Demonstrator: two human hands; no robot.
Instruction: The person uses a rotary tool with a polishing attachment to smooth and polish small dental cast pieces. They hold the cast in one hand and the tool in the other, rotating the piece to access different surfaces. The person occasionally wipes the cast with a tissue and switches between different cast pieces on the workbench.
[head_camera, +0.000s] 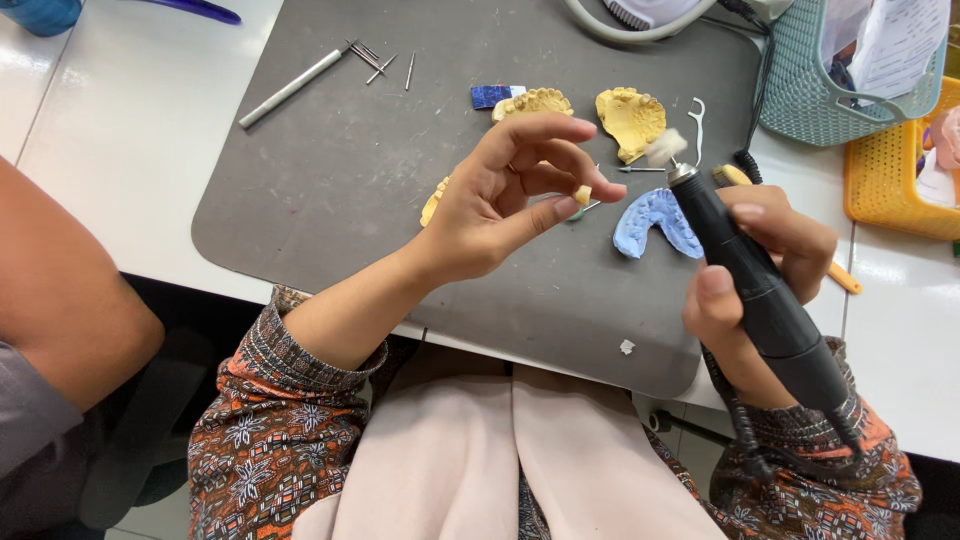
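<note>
1. Leftmost, another person's bare arm (60, 290) comes in at the frame edge, well apart from the work

2. Next, on the grey mat (330, 190), a slim metal rod (292, 88) lies slanted, with a few small burs (372, 62) just beside its upper end

3. Then the left hand (500, 205), raised above the mat, pinches a small cream tooth piece (582, 194) between thumb and fingertip; the other fingers curl loosely over it

4. Behind that hand sit yellow dental casts (632, 120), and a blue impression (655, 222) lies flat on the mat, just right of the pinch

5. To the right, the right hand (765, 270) is wrapped shut around a black handpiece (755, 285), thumb pressed along its body

6. Its long axis runs from lower right up toward upper left, ending in a blurred white polishing tip (665, 147)

7. So the tooth piece lies left of and slightly below that tip, near but not touching; the left hand is the nearer one to it, since it holds it

8. Far right, a teal basket (800, 100) and a yellow tray (885, 180) stand off the mat
</note>
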